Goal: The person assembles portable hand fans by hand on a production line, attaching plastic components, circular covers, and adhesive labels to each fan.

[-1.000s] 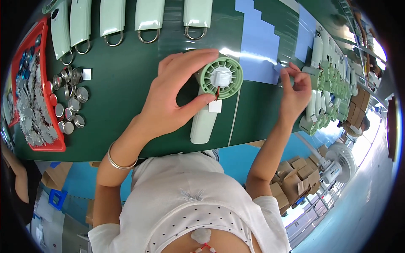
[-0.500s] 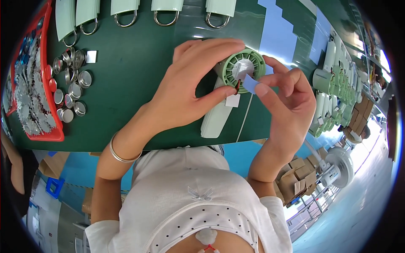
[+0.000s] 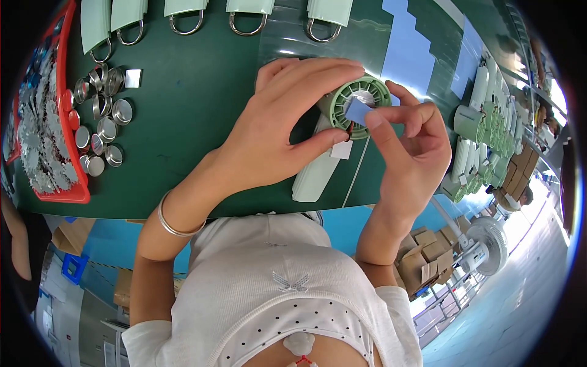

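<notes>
A blue tab [image 3: 358, 113] pinched by the right hand [image 3: 417, 144] partly hides the green housing [image 3: 335, 112] the left hand [image 3: 272, 134] grips. Forearms [image 3: 205, 180] cross the surface [image 3: 189, 116] edge.

- Over there, one fisheye camera looks steeply down from its wearer's head.
- Close below: a bare left hand [image 3: 266, 134] toward twelve o'clock, a bare right hand [image 3: 417, 147] toward two.
- White ribbed top [image 3: 251, 260] fills six.

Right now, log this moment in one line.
left hand: holding round green housing | right hand: pinching blue piece over it | contact: unclear
</notes>
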### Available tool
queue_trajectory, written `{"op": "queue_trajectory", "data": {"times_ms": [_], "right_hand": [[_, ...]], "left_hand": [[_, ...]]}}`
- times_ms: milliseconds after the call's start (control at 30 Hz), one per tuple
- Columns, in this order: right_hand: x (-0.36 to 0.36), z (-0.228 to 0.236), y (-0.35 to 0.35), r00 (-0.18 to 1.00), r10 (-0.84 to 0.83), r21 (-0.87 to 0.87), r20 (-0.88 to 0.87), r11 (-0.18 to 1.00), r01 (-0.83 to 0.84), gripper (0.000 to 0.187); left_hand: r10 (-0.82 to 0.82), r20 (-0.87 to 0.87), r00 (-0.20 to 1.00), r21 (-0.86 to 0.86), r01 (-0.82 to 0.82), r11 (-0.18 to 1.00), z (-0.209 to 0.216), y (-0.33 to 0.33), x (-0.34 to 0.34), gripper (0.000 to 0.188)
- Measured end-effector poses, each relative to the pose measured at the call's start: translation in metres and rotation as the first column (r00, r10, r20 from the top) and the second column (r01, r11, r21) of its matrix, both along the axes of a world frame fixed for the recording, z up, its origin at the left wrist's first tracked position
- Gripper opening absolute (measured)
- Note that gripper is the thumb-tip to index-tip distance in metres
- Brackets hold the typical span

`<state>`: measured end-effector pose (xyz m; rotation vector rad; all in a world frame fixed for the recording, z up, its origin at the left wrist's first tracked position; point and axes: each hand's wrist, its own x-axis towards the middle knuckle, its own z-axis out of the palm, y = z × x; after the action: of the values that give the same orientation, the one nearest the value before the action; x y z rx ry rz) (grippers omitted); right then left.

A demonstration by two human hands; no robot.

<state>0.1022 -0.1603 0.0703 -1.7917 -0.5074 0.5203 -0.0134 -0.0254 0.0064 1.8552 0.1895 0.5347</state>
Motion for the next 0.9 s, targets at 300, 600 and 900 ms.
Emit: {"op": "queue_trajectory", "data": {"times_ms": [300,600,900], "right_hand": [[0.001,-0.004,-0.003,0.999,-0.019,-0.004,0.036,1.0,0.019,0.035],[-0.004,-0.003,-0.003,0.985,-0.018,-0.077,0.17,0.996,0.032,0.029],[-0.019,-0.005,-0.002,0.802,0.127,-0.285,0.584,0.957,0.056,0.024]], "left_hand": [[-0.004,0.001,1.0,0.007,0.004,1.0,0.0,0.0,0.0,0.063],[-0.009,-0.004,1.0,0.009,0.009,1.0,0.001,0.0,0.001,0.063],[-0.005,-0.001,1.0,0.022,0.005,1.0,0.0,0.001,0.0,0.063]]}}
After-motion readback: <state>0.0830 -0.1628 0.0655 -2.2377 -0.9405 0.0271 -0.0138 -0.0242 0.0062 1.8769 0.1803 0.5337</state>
